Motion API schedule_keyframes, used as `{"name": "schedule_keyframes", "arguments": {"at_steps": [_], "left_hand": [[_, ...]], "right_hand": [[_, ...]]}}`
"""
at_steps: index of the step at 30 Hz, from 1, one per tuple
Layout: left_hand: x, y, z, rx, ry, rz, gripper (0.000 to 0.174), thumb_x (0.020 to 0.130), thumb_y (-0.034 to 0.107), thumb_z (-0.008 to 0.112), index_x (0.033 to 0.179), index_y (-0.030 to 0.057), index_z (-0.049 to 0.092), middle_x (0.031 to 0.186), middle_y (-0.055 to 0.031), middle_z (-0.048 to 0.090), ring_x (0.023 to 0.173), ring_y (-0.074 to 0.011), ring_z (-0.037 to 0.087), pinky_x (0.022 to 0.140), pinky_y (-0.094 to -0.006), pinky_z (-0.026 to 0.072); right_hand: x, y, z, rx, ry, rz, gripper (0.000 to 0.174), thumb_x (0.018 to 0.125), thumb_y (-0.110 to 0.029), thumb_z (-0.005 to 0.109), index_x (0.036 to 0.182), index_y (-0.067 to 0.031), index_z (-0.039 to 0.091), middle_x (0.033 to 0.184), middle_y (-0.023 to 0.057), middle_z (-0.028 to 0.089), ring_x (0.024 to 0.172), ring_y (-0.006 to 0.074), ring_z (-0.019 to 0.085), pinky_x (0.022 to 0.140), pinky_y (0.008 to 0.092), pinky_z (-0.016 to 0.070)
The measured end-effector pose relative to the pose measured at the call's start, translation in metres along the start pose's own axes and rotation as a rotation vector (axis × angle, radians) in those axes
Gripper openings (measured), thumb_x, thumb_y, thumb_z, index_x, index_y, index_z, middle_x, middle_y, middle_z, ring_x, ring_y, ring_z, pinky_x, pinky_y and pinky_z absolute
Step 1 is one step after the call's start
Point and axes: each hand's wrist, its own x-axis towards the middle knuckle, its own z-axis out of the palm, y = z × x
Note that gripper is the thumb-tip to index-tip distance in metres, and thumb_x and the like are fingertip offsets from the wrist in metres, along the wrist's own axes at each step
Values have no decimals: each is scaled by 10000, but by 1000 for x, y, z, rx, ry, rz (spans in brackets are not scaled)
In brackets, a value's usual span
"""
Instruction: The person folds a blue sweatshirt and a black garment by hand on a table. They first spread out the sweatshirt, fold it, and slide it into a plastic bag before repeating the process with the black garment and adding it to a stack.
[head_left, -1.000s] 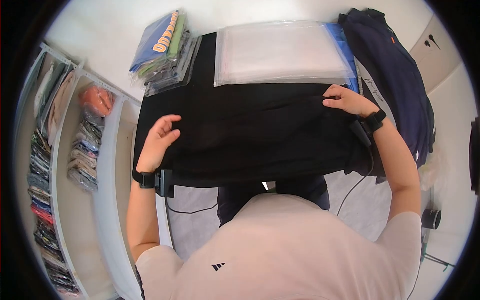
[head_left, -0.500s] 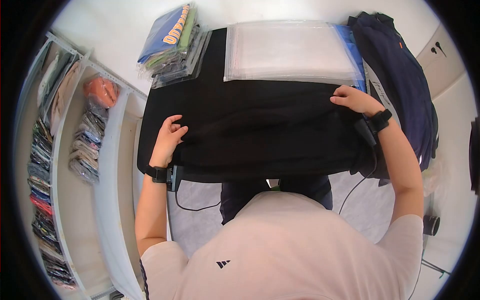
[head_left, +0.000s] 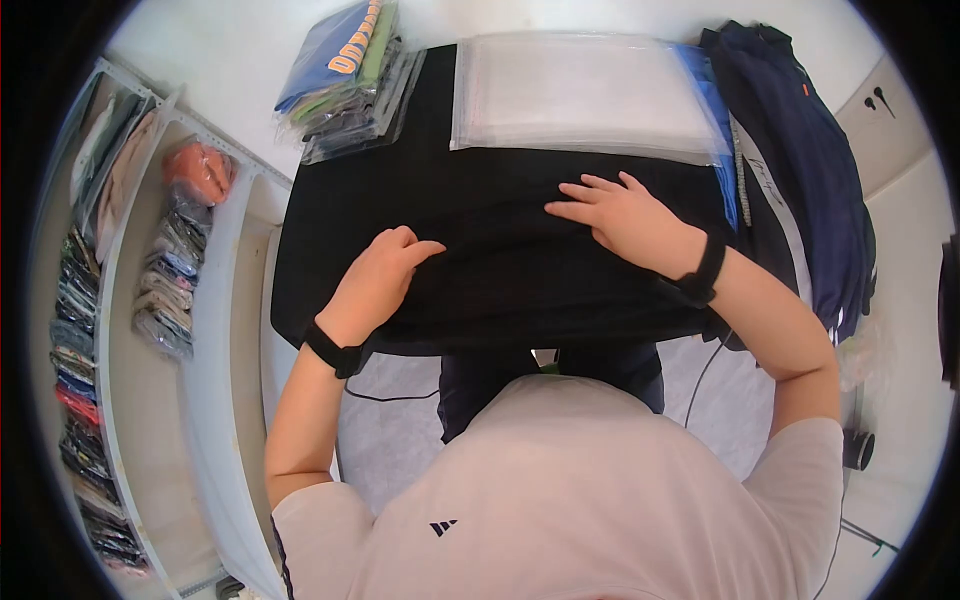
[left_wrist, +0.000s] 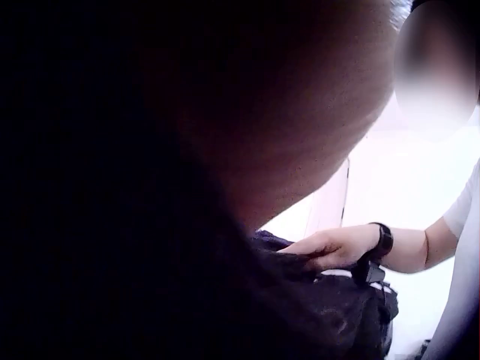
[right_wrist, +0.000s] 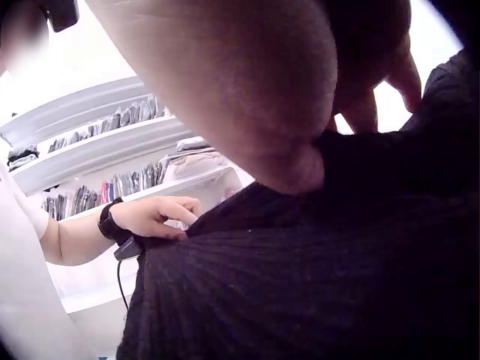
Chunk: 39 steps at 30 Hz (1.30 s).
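A soft, dark black cloth [head_left: 500,270] lies wrinkled across the table's near half. My left hand [head_left: 375,285] is at its left part, thumb reaching right and fingers bent. In the right wrist view that left hand [right_wrist: 161,217] pinches the cloth [right_wrist: 247,277], and folds fan out from the fingertips. My right hand [head_left: 635,225] rests on the cloth right of centre, fingers straight and spread. The left wrist view has the right hand [left_wrist: 334,247] low over the dark fabric, its fingertips partly hidden.
Clear plastic bags [head_left: 590,95] lie stacked at the back, over something blue. Bagged garments [head_left: 345,80] are piled back left. Dark navy clothing [head_left: 800,170] hangs over the right edge. Shelves [head_left: 150,330] with bagged clothes stand at left. A cable [head_left: 705,380] runs below the right arm.
My right hand has moved left from the cloth's right end towards the middle, and its fingers have spread. My left hand has shifted right, inward over the cloth.
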Motion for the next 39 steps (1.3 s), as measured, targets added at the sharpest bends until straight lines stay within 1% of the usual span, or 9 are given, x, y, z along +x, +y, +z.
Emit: {"name": "schedule_keyframes", "arguments": {"at_steps": [4,9,20,23,24,26,34,36,39], "left_hand": [[-15,-9,6,89,-14,51,545,718,-136,534,1213,89,576,945,-127,490,892,-275,493,843,-330,422],[-23,-14,11,-242,134,38,420,780,-42,561,1179,79,616,956,-85,535,918,-245,517,853,-329,422],[-35,-10,30,-512,268,-206,192,870,107,594,1030,39,673,1076,-86,577,1011,-239,546,879,-309,423],[-33,-13,39,-202,643,-314,279,867,164,617,1102,16,619,1060,-141,582,1025,-275,548,886,-343,430],[-34,-15,42,-198,636,-314,279,867,164,617,1102,16,619,1060,-141,582,1025,-275,548,886,-343,430],[-36,-18,46,-160,459,-788,438,861,291,633,1151,-32,572,1082,-185,571,1039,-296,545,896,-368,431],[-19,-15,41,-236,464,-960,618,843,433,644,1105,-120,555,956,-222,618,917,-273,607,827,-324,456],[-14,-14,28,-691,279,-1090,571,856,410,641,1073,-112,560,1002,-173,627,932,-204,597,825,-297,451],[-13,9,19,-911,435,-973,490,877,366,631,1061,-82,560,1015,-122,625,933,-155,582,819,-281,452]], "right_hand": [[-16,-8,3,-118,-95,-54,598,864,-61,535,1407,-243,362,1456,99,349,1336,362,329,1047,584,296],[-26,-12,3,126,-86,1,489,963,-336,441,1430,-245,328,1477,158,289,1358,414,257,1058,599,250],[-39,8,7,-11,-149,300,484,964,-436,392,1423,-288,352,1502,164,243,1400,379,166,1050,632,218],[-31,-21,-12,-70,44,258,508,925,-315,505,1402,-195,381,1453,165,330,1355,363,282,1035,596,272],[-28,-35,-17,-44,184,203,519,912,-269,537,1397,-167,381,1440,163,347,1340,357,313,1036,583,277],[-23,-66,-11,100,262,184,531,895,-274,562,1378,-124,398,1426,158,366,1330,355,324,1035,586,272],[-23,-101,53,29,408,306,572,828,-457,602,1302,-150,508,1390,112,405,1344,328,283,1007,645,246],[-23,-101,53,24,424,315,567,826,-457,604,1294,-149,513,1387,107,411,1344,326,285,1007,644,245],[-24,-100,53,51,430,309,567,823,-457,608,1289,-148,516,1385,107,414,1343,325,287,1006,644,246]]}}
